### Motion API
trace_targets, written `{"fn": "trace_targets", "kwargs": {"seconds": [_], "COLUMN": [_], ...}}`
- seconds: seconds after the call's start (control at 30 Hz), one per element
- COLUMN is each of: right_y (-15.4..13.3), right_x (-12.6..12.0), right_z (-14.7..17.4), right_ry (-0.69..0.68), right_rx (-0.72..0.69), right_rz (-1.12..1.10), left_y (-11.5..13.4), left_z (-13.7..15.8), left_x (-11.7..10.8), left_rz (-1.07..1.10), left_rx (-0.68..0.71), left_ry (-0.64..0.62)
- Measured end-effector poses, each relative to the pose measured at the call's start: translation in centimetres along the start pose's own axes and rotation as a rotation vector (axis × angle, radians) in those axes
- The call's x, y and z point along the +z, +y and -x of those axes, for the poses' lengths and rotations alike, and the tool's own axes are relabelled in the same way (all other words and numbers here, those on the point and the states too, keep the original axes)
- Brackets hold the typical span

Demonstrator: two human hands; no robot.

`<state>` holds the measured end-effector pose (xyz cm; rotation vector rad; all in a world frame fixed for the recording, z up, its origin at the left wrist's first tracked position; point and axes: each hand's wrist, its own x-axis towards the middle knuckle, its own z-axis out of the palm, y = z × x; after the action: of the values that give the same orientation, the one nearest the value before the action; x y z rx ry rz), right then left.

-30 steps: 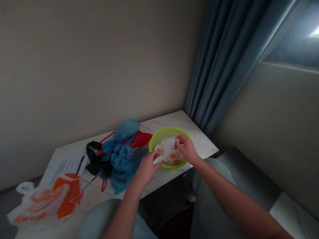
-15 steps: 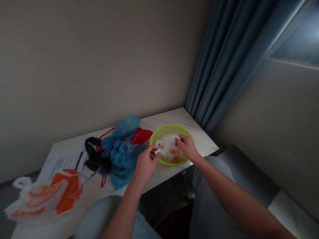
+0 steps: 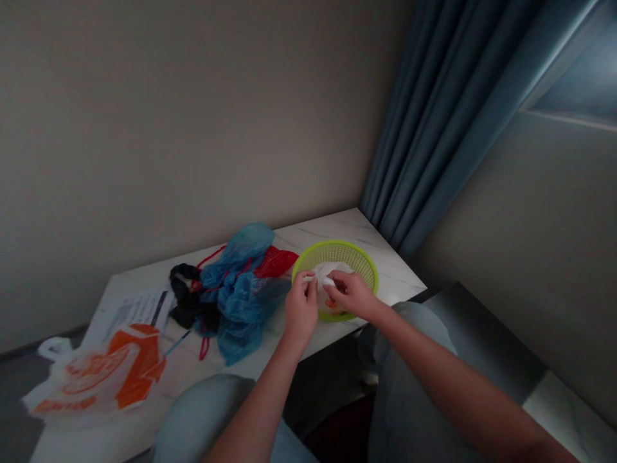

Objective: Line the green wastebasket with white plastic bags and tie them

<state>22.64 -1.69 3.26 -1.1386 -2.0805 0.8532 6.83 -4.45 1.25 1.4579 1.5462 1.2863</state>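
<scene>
A white plastic bag [image 3: 336,267] with orange print lies in the yellow-green basket [image 3: 369,263]. My left hand [image 3: 303,302] is closed on a twisted end of this bag at the basket's near left side. Just right of it, my right hand [image 3: 351,292] pinches another white end of the same bag. The two hands are close together above the basket, and they hide part of the bag.
Crumpled blue plastic bags [image 3: 243,296] lie left of the basket, with a red bag [image 3: 277,262] and a black bag [image 3: 193,315]. Farther left are a printed sheet [image 3: 137,312] and a white-and-orange plastic bag [image 3: 101,376]. All rest on a white marbled table [image 3: 328,222] against the wall.
My hands have come together over the basket, the left moving right and the right moving slightly left. The ends of the white bag are now drawn close to each other.
</scene>
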Motion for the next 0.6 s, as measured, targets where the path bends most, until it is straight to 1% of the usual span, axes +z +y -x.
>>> {"fn": "trace_targets", "kwargs": {"seconds": [0.07,0.13,0.27,0.37,0.5,0.6], "right_y": [-0.2,-0.2,0.2,0.5,0.6,0.6], "right_x": [-0.1,-0.1,0.1,0.3,0.4,0.3], "right_z": [0.2,0.3,0.1,-0.1,-0.2,-0.2], "right_ry": [-0.07,-0.103,-0.039,-0.015,0.039,0.093], "right_rx": [-0.032,-0.036,0.035,0.085,0.093,0.066], "right_rz": [-0.042,-0.082,-0.041,-0.031,-0.074,-0.071], "left_y": [-0.2,-0.4,-0.6,-0.3,0.3,0.5], "left_z": [-0.1,-0.3,-0.7,-0.7,-0.5,-0.4], "left_x": [0.4,0.6,0.5,0.3,0.0,-0.1], "left_rz": [-0.01,-0.011,-0.01,-0.057,-0.118,-0.079], "left_rx": [0.081,0.125,0.122,0.14,0.132,0.138], "left_ry": [0.023,0.046,0.037,0.019,0.009,0.017]}}
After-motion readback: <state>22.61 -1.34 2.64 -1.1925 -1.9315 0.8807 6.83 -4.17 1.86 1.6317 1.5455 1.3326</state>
